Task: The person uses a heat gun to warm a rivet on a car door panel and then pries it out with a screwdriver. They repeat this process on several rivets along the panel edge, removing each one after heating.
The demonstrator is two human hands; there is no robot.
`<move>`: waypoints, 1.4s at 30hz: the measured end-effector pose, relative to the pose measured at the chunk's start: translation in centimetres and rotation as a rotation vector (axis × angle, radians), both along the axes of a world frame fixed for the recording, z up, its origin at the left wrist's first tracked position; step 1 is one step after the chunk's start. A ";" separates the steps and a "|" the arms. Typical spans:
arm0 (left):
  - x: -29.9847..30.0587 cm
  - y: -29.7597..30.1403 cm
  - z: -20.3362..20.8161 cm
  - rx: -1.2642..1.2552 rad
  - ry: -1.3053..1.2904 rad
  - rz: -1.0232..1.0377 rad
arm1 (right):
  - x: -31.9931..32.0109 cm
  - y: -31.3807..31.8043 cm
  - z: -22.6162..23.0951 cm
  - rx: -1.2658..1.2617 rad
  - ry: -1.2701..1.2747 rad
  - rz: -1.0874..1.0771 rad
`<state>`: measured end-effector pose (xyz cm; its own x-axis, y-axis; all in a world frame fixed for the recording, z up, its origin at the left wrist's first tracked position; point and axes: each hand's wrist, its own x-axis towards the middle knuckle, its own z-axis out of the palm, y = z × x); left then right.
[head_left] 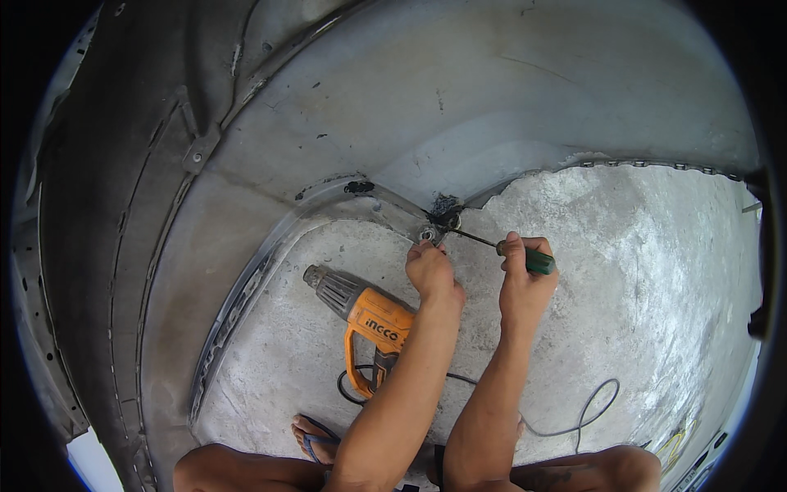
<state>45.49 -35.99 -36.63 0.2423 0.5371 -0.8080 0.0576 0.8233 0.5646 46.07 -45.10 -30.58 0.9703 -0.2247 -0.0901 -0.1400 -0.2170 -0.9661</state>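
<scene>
Green-handled screwdriver [539, 261] in the right hand [529, 275], held above the concrete floor [623, 312] at the near, curved edge of the grey metal panel [533, 98]. We see the right fingers wrapped around the handle, pinching it, with the thumb toward the shaft [475, 238]. The left hand [434, 271] has its fingers bunched at the panel's edge beside a round fitting [427, 234]; we cannot tell what, if anything, they pinch.

We judge the tool light and stiff, its shaft rigid and slim, its handle probably hard and somewhat slippery if oily. The handle is the place to take hold; the shaft offers little grip. We expect the panel to be stiff, with an edge possibly sharp to bare fingers.

The long axis runs obliquely: the handle's butt lies toward the floor's right edge, while the shaft points leftward and away from the wearer, into a black patch [445, 211] on the panel's edge, where we cannot make out the tip.
</scene>
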 end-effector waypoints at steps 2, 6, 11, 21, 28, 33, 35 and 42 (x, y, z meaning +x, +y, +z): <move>-0.1 0.0 -0.3 0.012 -0.012 0.001 | 0.1 -0.1 0.0 0.001 0.013 -0.013; -0.2 0.1 -0.7 0.024 -0.023 -0.010 | -0.1 0.2 0.0 0.009 0.030 0.017; -0.4 0.2 -0.9 0.038 -0.002 -0.047 | -0.2 0.3 -0.2 -0.010 0.018 0.044; -0.2 0.3 -0.8 0.054 0.055 -0.092 | -1.7 0.4 -0.2 -0.068 0.003 0.050; -0.2 0.2 -1.1 0.072 0.038 -0.105 | -3.7 1.7 0.5 -0.141 -0.026 0.047; -0.3 0.4 0.1 0.097 0.043 -0.160 | -4.0 2.0 1.1 -0.091 -0.009 0.034; -0.6 0.6 0.5 0.093 0.039 -0.199 | -4.0 1.8 1.2 -0.077 0.007 0.021; -2.5 1.8 -2.7 0.009 -0.096 -0.330 | -4.9 2.1 0.3 -0.050 0.019 0.045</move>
